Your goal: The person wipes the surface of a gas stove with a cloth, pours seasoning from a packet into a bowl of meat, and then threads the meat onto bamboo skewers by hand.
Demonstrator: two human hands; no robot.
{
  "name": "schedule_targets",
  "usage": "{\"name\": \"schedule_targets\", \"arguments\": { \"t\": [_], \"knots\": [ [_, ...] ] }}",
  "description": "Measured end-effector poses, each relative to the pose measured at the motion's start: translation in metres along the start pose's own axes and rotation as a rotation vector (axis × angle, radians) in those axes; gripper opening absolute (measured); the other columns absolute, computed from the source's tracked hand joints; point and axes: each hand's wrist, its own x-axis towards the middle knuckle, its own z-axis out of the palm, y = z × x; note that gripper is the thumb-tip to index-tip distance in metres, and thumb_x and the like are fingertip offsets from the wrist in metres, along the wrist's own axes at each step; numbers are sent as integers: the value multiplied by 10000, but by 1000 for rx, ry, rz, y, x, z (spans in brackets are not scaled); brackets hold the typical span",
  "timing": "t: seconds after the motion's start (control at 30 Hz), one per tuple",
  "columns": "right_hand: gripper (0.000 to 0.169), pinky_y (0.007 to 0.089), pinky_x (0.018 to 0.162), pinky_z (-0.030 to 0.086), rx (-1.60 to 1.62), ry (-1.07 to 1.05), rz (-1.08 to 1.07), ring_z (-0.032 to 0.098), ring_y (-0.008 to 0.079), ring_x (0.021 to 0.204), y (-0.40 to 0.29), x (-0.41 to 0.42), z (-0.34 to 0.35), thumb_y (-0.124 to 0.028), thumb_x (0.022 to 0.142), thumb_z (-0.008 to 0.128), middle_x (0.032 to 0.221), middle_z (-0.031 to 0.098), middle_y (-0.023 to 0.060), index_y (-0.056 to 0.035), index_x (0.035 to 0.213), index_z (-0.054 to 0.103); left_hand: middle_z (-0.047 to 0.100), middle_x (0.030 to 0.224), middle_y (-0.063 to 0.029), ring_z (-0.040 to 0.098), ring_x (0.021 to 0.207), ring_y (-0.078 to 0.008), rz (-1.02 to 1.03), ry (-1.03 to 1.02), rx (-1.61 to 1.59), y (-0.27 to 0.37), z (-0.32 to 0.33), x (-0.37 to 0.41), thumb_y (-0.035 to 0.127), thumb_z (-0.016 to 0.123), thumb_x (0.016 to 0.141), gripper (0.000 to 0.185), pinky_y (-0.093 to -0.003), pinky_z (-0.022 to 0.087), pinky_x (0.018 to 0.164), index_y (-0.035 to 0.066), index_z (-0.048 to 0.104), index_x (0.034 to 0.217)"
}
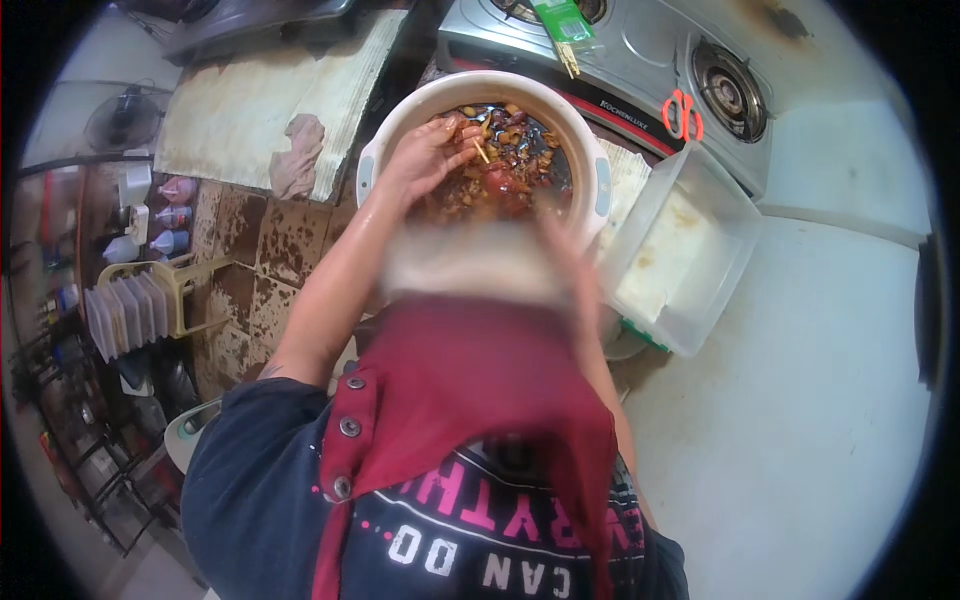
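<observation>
A large whitish tub [379, 135] with grey-marked handles stands before me, holding dark liquid with chunks of marinating meat [504, 180] and chopped pieces. Over its left part, my left hand [436, 154] has its fingers closed around a thin wooden skewer [482, 152]; a reddish, meat-like piece shows by the fingertips. My right hand [556, 214] is at the tub's near right side, strongly blurred, so its fingers and anything in them cannot be made out. A pale blurred shape [480, 259] covers the tub's near edge, just above my maroon apron [472, 345].
Behind the tub is a gas stove [637, 82], with a green packet of skewers [564, 30] and orange-handled scissors [682, 118] on it. A clear plastic bin [686, 247] stands at right. Left are a crumpled cloth [298, 156] on a pale board [232, 120] and a plastic stool [180, 289].
</observation>
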Motion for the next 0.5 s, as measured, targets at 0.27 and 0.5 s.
{"name": "schedule_targets", "arguments": {
  "t": [0.27, 0.5],
  "knots": [
    [201, 204, 508, 338, -34, -39, 26, 414, 29, 567, -14, -3, 2, -101, 896, 484, 642, 503, -40, 55, 939, 603, 557, 1032, -173, 584, 981, -272, 92, 84, -127, -11, 10, 3, 101, 510, 893, 197, -321, 530, 831, -9, 465, 1050],
    [199, 227, 531, 377, -216, -14, -52, 455, 61, 581, -27, -1, 0, -95, 884, 479, 640, 532, -13, 48, 919, 612, 563, 1039, -169, 589, 975, -278, 82, 91, -94, -11, 16, -2, 108, 520, 888, 207, -320, 539, 813, 4, 457, 1055]
  ]
}}
